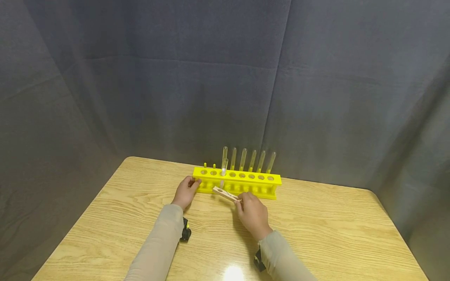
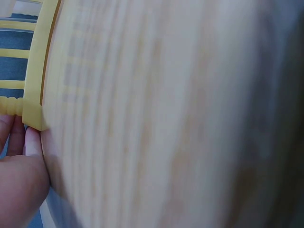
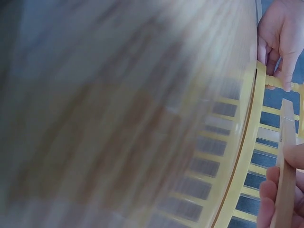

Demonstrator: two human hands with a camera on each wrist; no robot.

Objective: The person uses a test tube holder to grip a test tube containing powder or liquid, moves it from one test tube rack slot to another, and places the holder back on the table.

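Note:
A yellow test tube rack [image 1: 276, 180] stands near the back edge of the table. My left hand [image 1: 185, 193] grips its left end, thumb at the front; the left wrist view catches those fingers [image 2: 17, 135] by the end post. In front of the rack, my right hand [image 1: 254, 214] pinches a wooden test tube holder [image 1: 225, 193] by its right end. The holder's far tip points left, just before a test tube [image 1: 224, 167] with white contents, which stands in the rack's third hole from the left. Whether the tip touches the tube I cannot tell.
Several test tubes [image 1: 243, 159] stand on pegs along the rack's back row; two pegs [image 1: 205, 165] at the left are bare. The wooden table [image 1: 334, 226] spreads out in front, and a grey curtain [image 1: 197, 97] hangs behind it.

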